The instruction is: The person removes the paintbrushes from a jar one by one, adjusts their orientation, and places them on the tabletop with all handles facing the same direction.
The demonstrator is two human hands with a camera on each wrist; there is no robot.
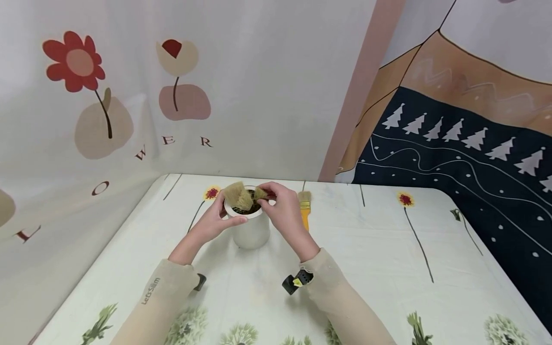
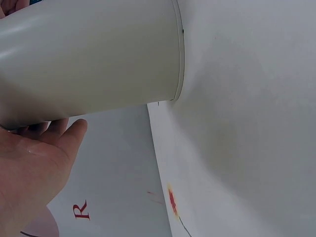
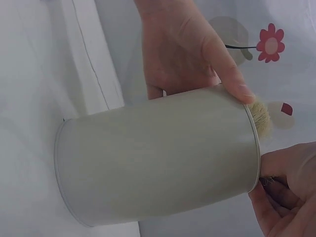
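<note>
A pale cylindrical pot (image 1: 251, 232) stands upright on the table, with tan-bristled brushes (image 1: 236, 194) sticking bristles-up out of its mouth. My left hand (image 1: 212, 220) grips the pot's left side near the top, thumb at the rim and fingers round the far side. At the right of the rim, my right hand (image 1: 284, 211) pinches a smaller tan-bristled brush (image 1: 259, 193), a bit of red showing by its fingers. In the right wrist view, the fingertips meet the pot's rim and hide most of that brush. The brushes' lower parts are hidden inside the pot.
Just right of the pot, a flat paintbrush (image 1: 304, 206) with a yellow handle lies on the table, partly behind my right hand. A flower-printed cloth (image 1: 371, 258) covers the table. Printed curtains (image 1: 267, 96) hang behind and to the left.
</note>
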